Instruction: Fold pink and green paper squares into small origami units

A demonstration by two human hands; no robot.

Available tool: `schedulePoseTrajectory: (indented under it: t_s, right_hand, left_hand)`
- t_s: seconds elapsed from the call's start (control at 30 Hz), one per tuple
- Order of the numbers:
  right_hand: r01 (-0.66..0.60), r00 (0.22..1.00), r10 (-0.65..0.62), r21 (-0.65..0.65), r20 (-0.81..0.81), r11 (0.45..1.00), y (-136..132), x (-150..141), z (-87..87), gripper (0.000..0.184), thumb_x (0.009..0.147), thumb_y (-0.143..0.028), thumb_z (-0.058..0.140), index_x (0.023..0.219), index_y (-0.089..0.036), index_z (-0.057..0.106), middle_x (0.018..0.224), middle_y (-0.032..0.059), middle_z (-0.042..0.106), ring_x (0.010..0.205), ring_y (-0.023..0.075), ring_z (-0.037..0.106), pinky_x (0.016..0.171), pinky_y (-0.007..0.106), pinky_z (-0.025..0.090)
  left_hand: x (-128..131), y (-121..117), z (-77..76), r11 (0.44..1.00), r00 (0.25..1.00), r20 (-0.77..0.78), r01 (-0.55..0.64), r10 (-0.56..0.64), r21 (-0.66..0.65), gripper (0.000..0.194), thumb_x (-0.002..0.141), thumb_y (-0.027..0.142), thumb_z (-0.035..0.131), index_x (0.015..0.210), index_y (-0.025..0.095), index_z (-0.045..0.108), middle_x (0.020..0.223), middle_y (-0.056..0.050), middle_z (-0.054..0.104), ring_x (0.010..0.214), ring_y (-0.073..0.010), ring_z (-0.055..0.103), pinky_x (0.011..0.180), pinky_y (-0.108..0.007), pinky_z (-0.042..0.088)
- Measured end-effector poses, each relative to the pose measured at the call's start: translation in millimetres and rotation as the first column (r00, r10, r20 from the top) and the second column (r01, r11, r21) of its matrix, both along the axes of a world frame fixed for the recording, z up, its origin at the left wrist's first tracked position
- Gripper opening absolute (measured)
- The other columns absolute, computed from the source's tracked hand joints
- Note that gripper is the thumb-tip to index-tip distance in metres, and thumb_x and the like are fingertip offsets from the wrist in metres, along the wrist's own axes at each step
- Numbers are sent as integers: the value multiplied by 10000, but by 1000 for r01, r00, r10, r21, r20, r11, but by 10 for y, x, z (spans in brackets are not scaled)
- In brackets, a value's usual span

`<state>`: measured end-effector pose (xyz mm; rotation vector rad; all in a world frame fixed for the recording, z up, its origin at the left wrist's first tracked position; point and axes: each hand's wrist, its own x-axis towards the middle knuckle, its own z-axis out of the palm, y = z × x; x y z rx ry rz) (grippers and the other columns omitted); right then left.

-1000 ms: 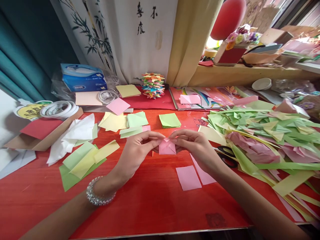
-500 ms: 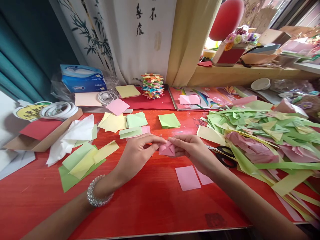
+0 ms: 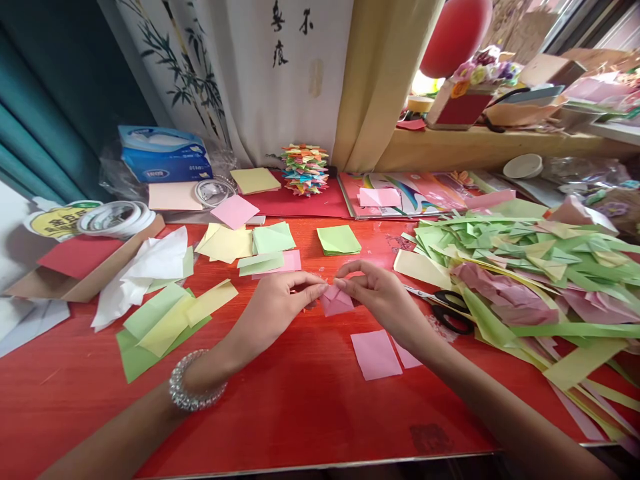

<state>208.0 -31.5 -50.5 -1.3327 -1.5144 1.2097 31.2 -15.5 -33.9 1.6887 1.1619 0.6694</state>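
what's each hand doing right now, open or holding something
Left hand: closed, pinching the folded pink paper between thumb and fingers.
Right hand: closed, pinching the same paper opposite.

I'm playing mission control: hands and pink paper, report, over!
Left hand, right hand pinching folded pink paper. Folds showing. Black-handled scissors to its right, not touching.

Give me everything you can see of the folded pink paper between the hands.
The folded pink paper is a small, matte piece with slanting fold edges across its upper part and a flatter, plain lower part. Its lower edge looks slightly tilted. The left hand pinches its upper left and the right hand its upper right, fingertips hiding those corners. It shows against the red table; whether it touches the surface is unclear.
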Motion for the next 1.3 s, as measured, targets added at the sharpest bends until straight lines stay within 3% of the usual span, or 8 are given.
schedulePoseTrajectory:
  t_s: [0.1,0.17,0.27,0.37,0.57,0.7,0.93,1.3]
  right_hand:
    - [10,999,-10,8,54,1000,12,6,-19,216,802,-415,579,828,-204,540,531,-67,502,477,66,374,450,201,278]
    - [-2,999,3,-16,39,1000,24,19,2,233,796,-423,584,834,-195,558,591,-45,567,513,72,458,479,197,354]
    - [-111,988,96,-123,-123,986,42,41,59,286,802,-438,568,829,-156,611,737,17,642,658,116,611,624,247,498]
    - [-207,960,164,-178,-227,962,55,51,98,276,796,-404,589,811,-135,649,764,35,656,719,136,653,711,276,532]
    - [-187,977,173,-120,-123,975,70,54,66,261,792,-393,601,757,-138,644,654,12,642,607,112,639,626,234,526]
    - [-213,976,204,-123,-82,969,68,68,67,262,796,-398,595,763,-141,638,637,12,646,609,124,650,624,240,527]
    - [-274,951,239,-178,-194,945,68,78,110,277,808,-403,579,824,-134,644,707,32,674,678,133,670,700,269,546]
    - [-263,954,222,-211,-200,941,38,50,94,267,765,-388,630,785,-122,640,666,18,656,663,142,678,693,279,555]
  left_hand:
    - [-11,17,-33,996,998,19,58,-57,-65,215,816,367,550,834,198,683,677,13,584,657,-132,507,624,-253,388]
    - [-12,21,-44,995,998,36,55,-52,-85,228,805,385,563,804,189,680,670,7,579,654,-136,503,623,-261,384]
    - [-4,16,-34,994,995,95,-23,33,-102,215,806,369,567,779,175,656,714,0,597,663,-129,498,632,-260,390]
    - [4,8,-15,984,979,185,-58,89,-169,182,803,340,579,797,167,635,747,-1,607,681,-119,510,653,-249,414]
    - [-16,23,-39,966,969,245,43,22,-256,185,780,341,614,825,168,659,824,-16,622,766,-132,535,712,-256,432]
    - [-2,21,-58,978,980,200,25,17,-209,227,779,380,611,795,157,650,794,-27,622,770,-150,543,715,-276,419]
    - [33,-15,-78,988,981,174,-62,87,-141,246,785,404,602,702,173,576,704,19,568,706,-127,521,679,-259,394]
    - [22,-32,-95,998,991,121,-52,56,-33,229,814,396,563,814,176,629,806,-13,631,761,-154,555,705,-267,426]
